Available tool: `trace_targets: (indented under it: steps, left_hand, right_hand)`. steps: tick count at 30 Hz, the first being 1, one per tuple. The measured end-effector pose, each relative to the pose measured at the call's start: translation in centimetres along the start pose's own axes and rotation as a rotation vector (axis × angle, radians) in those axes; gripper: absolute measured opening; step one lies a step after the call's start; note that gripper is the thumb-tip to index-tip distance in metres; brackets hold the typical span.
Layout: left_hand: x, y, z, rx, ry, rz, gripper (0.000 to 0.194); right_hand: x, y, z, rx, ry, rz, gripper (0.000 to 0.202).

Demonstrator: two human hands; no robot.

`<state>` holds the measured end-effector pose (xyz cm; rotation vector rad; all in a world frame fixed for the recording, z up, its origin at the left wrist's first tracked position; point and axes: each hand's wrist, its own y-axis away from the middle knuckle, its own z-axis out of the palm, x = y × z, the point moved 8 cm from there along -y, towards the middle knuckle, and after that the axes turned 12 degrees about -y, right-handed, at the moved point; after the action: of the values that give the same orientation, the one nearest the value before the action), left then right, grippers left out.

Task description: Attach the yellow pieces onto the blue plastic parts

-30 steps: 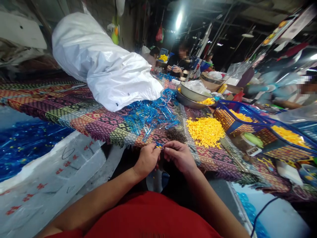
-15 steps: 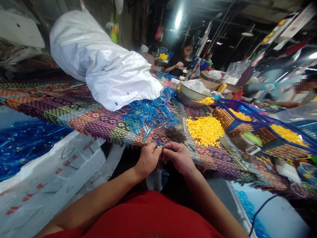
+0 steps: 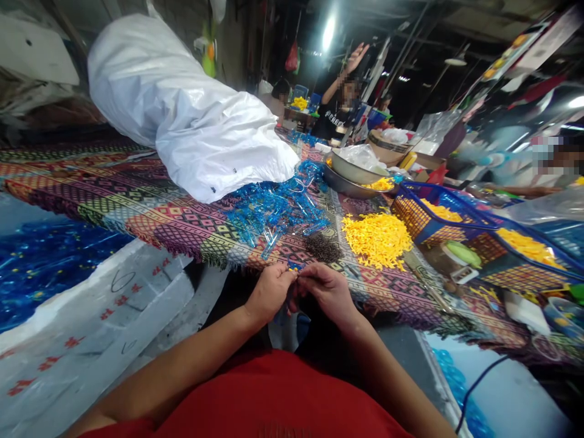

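My left hand (image 3: 271, 291) is closed, thumb and fingers pinched on a small blue plastic piece (image 3: 294, 266) at the table's front edge. Right beside it, my right hand (image 3: 327, 292) is also in a pinch, its fingertips meeting the left thumb. Whatever lies between the right fingertips is too small to make out. Just beyond my hands are a heap of clear blue plastic parts (image 3: 274, 213), a small pile of dark metal-looking bits (image 3: 322, 246) and a large mound of yellow plastic pieces (image 3: 378, 240).
A big white sack (image 3: 219, 128) lies on the patterned cloth (image 3: 182, 226). Metal bowls (image 3: 351, 182) and blue baskets (image 3: 438, 225) with yellow pieces stand right. A white foam box (image 3: 114, 304) with blue parts is at lower left. A co-worker (image 3: 335, 118) sits across, one arm raised.
My hands stay together at nearly the same spot, with the fingers slightly shifted. Across the table, the co-worker has raised an arm overhead.
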<state>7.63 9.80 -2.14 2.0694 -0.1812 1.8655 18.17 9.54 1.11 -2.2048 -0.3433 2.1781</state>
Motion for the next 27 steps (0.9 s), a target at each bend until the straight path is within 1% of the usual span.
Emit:
trace_targets:
  steps: [1, 3, 6, 8, 13, 20, 23, 25, 27]
  left_hand:
    - [0.0, 0.0, 0.0, 0.001, -0.002, -0.001, 0.019]
    - [0.2, 0.1, -0.2, 0.016, -0.042, 0.01, 0.021]
    - [0.8, 0.2, -0.8, 0.076, -0.175, 0.058, 0.022]
    - [1.2, 0.2, -1.1, 0.116, -0.272, 0.091, 0.022]
    - [2.1, 0.4, -1.2, 0.183, -0.482, 0.204, 0.023]
    - [2.6, 0.8, -0.7, 0.212, -0.695, 0.298, 0.02]
    - [2.8, 0.9, -0.5, 0.198, -0.731, 0.345, 0.02]
    - [3.0, 0.8, -0.5, 0.176, -0.725, 0.356, 0.021]
    - [3.1, 0.8, -0.6, 0.148, -0.685, 0.342, 0.022]
  right_hand:
    - [0.0, 0.0, 0.0, -0.001, 0.005, -0.005, 0.005]
    - [0.3, 0.0, -0.1, 0.008, -0.059, 0.026, 0.008]
    - [1.0, 0.1, 0.0, 0.018, -0.211, 0.105, 0.012]
    - [1.3, 0.1, 0.0, 0.018, -0.247, 0.132, 0.014]
    - [1.0, 0.0, -0.5, 0.062, -0.149, 0.099, 0.017]
    - [1.1, 0.2, -0.8, 0.087, -0.115, 0.063, 0.016]
    - [1.3, 0.2, -1.1, 0.106, -0.123, 0.059, 0.014]
    - [1.1, 0.1, -1.3, 0.113, -0.077, 0.037, 0.014]
    - [0.1, -0.2, -1.5, 0.093, 0.041, -0.061, 0.012]
